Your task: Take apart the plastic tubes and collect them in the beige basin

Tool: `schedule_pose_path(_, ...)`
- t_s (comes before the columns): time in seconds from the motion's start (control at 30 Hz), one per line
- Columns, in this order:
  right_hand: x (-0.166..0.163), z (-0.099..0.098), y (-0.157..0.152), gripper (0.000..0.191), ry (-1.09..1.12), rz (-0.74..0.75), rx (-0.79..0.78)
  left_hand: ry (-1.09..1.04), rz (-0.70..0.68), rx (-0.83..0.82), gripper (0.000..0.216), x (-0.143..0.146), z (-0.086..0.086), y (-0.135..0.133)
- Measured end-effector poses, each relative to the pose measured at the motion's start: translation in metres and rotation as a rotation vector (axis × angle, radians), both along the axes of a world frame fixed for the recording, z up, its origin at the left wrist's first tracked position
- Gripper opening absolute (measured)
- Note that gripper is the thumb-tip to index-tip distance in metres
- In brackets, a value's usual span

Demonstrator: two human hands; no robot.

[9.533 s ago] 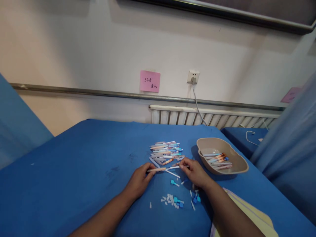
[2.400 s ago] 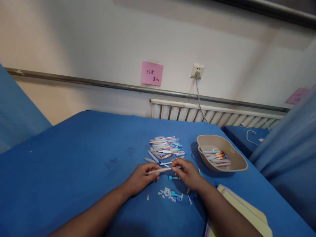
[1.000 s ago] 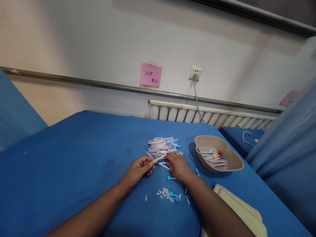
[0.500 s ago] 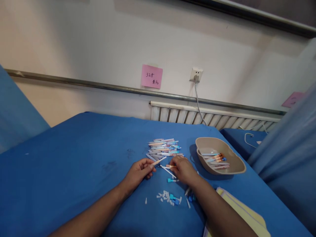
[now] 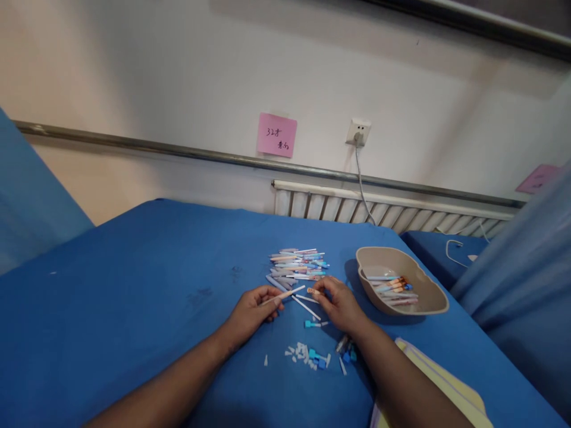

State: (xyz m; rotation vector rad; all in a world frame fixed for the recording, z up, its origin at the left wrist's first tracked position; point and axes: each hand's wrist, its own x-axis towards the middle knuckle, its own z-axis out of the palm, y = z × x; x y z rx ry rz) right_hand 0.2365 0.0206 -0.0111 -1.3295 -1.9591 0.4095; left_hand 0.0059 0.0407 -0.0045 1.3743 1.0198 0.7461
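My left hand (image 5: 255, 307) is closed on a slim peach pen barrel (image 5: 284, 295), with a white stick like a refill poking out of its right end. Facing it, my right hand (image 5: 341, 306) pinches a small orange pen part (image 5: 313, 291), apart from the barrel. Loose white sticks (image 5: 306, 307) lie on the blue cloth between the hands. Just beyond them is a pile of pen barrels (image 5: 294, 264) in peach, grey and blue. Nearer me are small white tips (image 5: 301, 352) and several teal and blue pieces (image 5: 317, 358), with another teal piece (image 5: 308, 324) by my right hand.
A beige basin (image 5: 430, 303) holding several pens stands to the right. Yellow folded material (image 5: 446, 383) lies beside my right forearm. The blue-covered table (image 5: 134, 297) reaches a wall with a radiator (image 5: 330, 205) and a plugged-in cable (image 5: 362, 178). Blue curtains (image 5: 526, 261) hang at both sides.
My left hand has barely moved, and the barrel's white end now points slightly more to the right. My right hand has turned, bringing the orange part up level with the barrel's tip.
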Motion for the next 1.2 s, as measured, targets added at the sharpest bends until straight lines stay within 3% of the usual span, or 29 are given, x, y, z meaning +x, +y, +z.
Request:
schedule_pose_path(0.27, -0.001, 0.006, -0.002, 0.014, -0.034, 0.047, 0.010, 0.072, -0.036, 0.061, 0.026, 0.002, 0.003, -0.004)
schedule_pose_path(0.6, -0.007, 0.011, -0.013, 0.017, -0.106, 0.249, -0.042, 0.213, -0.134, 0.205, 0.020, 0.000, 0.009, -0.007)
schedule_pose_path(1.0, -0.012, 0.005, -0.013, 0.014, -0.013, 0.261, -0.015, 0.090, -0.143, 0.004, 0.026, -0.002, 0.001, -0.005)
schedule_pose_path(1.2, -0.016, 0.004, -0.015, 0.012, 0.036, 0.255, -0.051, 0.149, -0.173, 0.150, 0.022, -0.003, 0.005, -0.006)
